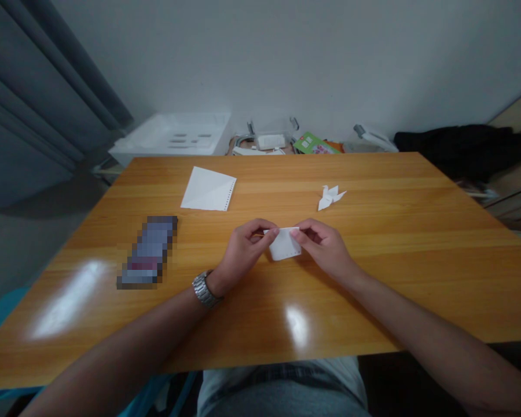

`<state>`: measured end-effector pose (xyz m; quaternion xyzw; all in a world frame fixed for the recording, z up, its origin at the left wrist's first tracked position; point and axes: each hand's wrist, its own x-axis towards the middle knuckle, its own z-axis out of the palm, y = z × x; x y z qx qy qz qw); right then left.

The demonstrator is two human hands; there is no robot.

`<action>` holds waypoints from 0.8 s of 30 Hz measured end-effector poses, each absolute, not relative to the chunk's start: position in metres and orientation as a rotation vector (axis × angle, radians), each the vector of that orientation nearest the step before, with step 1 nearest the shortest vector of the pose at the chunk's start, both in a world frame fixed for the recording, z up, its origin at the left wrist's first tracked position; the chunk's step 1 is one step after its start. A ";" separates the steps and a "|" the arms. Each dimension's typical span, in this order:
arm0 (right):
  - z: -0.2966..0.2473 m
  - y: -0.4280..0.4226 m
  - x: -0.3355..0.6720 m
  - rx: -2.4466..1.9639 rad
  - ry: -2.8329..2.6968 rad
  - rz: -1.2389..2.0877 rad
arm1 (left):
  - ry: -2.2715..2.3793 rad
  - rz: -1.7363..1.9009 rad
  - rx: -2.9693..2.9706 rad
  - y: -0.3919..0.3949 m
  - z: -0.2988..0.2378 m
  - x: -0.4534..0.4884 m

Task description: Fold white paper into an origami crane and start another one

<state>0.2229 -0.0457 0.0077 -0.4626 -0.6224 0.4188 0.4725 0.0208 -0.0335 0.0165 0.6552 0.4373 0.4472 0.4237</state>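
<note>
Between my two hands is a small folded piece of white paper [285,245], with punched holes along its lower edge. My left hand [250,246] pinches its upper left corner between thumb and fingers, and a metal watch [205,289] circles that wrist. On the upper right corner, my right hand [323,243] has a like pinch. Beyond my right hand stands a folded white paper crane [330,198]. A flat white sheet [208,190] with a perforated right edge lies past my left hand.
A blurred-out phone-like device [150,252] lies on the wooden table [395,231] at the left. Behind the far edge are a white plastic bin [173,136], a green booklet [315,143] and dark cloth [460,150]. A grey curtain [39,87] hangs at the left.
</note>
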 end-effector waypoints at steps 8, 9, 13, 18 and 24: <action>0.008 -0.045 0.223 -1.101 -1.555 1.094 | 1.132 1.112 1.663 -0.031 0.012 0.019; 0.008 -0.045 0.223 -1.100 -1.577 1.103 | 1.135 1.106 1.676 -0.031 0.012 0.018; 0.010 -0.044 0.227 -1.116 -1.705 1.081 | 1.135 1.076 1.737 -0.030 0.011 0.017; 0.009 -0.044 0.229 -1.137 -1.714 1.024 | 1.110 1.059 1.699 -0.029 0.011 0.016; 0.004 -0.039 0.230 -1.151 -1.497 1.022 | 1.032 1.103 1.427 -0.028 0.009 0.017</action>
